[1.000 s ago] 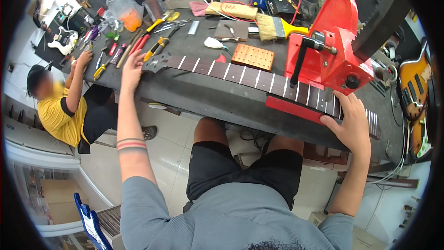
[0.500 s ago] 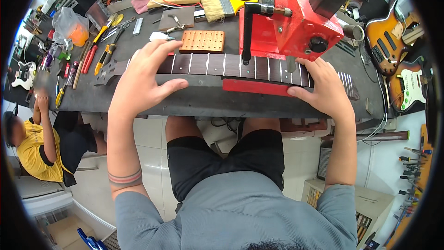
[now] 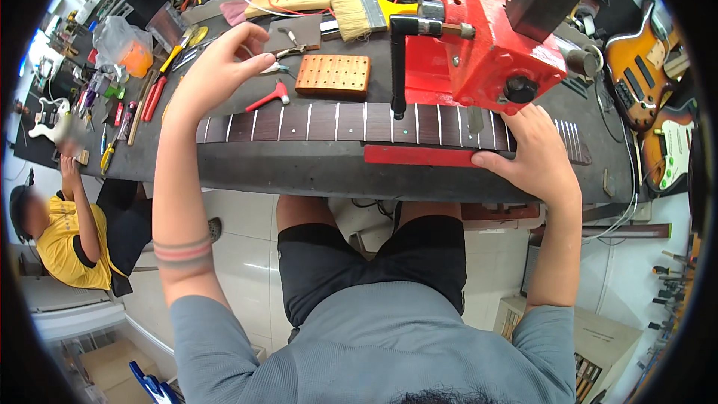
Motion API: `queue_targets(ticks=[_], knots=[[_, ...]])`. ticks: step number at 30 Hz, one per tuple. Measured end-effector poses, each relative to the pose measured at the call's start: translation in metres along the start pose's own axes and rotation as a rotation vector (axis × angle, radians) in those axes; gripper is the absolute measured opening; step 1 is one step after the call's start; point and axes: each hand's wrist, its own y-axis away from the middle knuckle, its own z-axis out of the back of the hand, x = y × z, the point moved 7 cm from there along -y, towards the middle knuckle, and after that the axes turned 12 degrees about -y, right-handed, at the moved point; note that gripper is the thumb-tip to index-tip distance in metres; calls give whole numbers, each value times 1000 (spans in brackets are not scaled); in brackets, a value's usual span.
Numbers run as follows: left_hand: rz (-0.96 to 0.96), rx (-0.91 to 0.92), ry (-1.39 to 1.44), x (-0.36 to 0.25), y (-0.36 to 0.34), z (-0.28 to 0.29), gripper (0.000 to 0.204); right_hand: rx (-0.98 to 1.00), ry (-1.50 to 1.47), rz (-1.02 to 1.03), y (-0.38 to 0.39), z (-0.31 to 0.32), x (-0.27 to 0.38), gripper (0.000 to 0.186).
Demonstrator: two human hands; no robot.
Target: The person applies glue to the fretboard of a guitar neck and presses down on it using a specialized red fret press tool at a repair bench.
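Spread across the near end of the work, the right hand holds a long guitar neck with a dark wooden fingerboard and pale metal frets, its thumb on the flat red strip along the near edge and its fingers over the top. The neck lies lengthwise on the dark bench, passing under the red metal press with its black angled lever; a grey metal tip hangs over the frets, and whether it touches cannot be told. What has changed is the left hand: a half second ago it hung above the neck, and now it has gone past the far edge, fingers half curled, thumb apart, seemingly empty. It is over a small white-ended tool that it partly covers; contact is unclear. A red T-shaped hand tool now shows whole beside the orange-brown drilled wooden block. With the left hand away, the right alone appears to steady the neck, which seems not to have slid.
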Motion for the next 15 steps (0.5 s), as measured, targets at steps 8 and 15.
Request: queue_targets(ticks=[8,15], knots=[[-89,281,-514,68,-59,-37,55,-2,4,-20,-1,1,-3,67],[-56,281,-508,83,-45,-27,50,2,-1,-4,-2,-1,-3,66]])
